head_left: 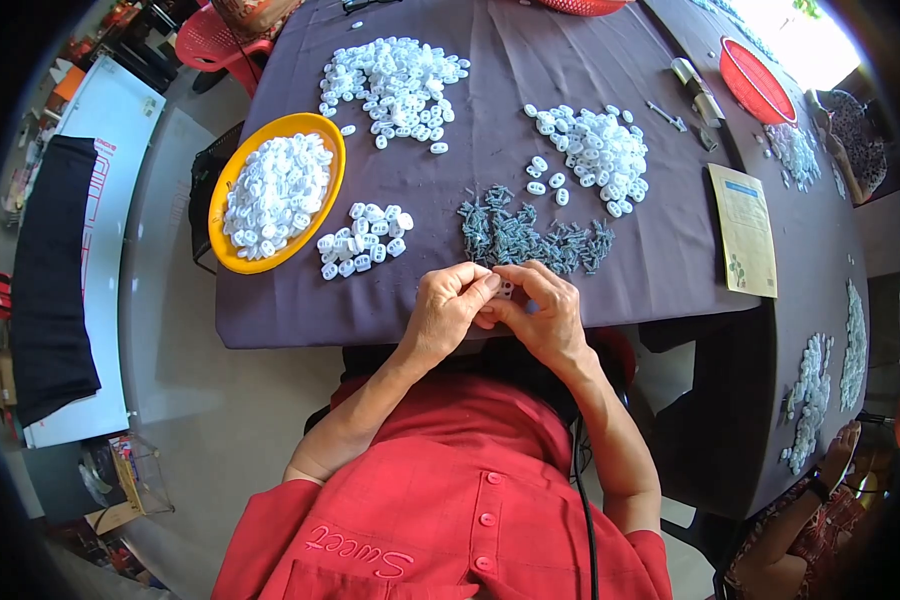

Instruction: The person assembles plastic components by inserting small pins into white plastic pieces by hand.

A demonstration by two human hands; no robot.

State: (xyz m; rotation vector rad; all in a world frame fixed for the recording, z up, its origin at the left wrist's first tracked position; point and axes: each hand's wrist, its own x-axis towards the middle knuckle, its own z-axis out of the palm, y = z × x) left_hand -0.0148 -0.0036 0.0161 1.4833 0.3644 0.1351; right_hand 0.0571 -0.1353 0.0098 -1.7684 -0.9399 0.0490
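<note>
At the table's near edge, my left hand [446, 312] and my right hand [550, 312] meet fingertip to fingertip. The right fingers close around a small white oval plastic piece with holes [506, 289]. My left thumb and forefinger pinch together at its edge; whatever sits between them is too small to make out. Just beyond my fingers lies a heap of small grey screws [530, 238]. To the left of my hands is a small group of white pieces [364, 240], and past the screws is a larger pile of similar pieces [602, 155].
A yellow oval tray [338, 165] heaped with white pieces stands at the left. Another white pile [395, 80] lies farther back. A screwdriver [667, 116], a yellowish envelope [743, 230] and a red basket [757, 85] are to the right. Another person's arm [820, 490] shows lower right.
</note>
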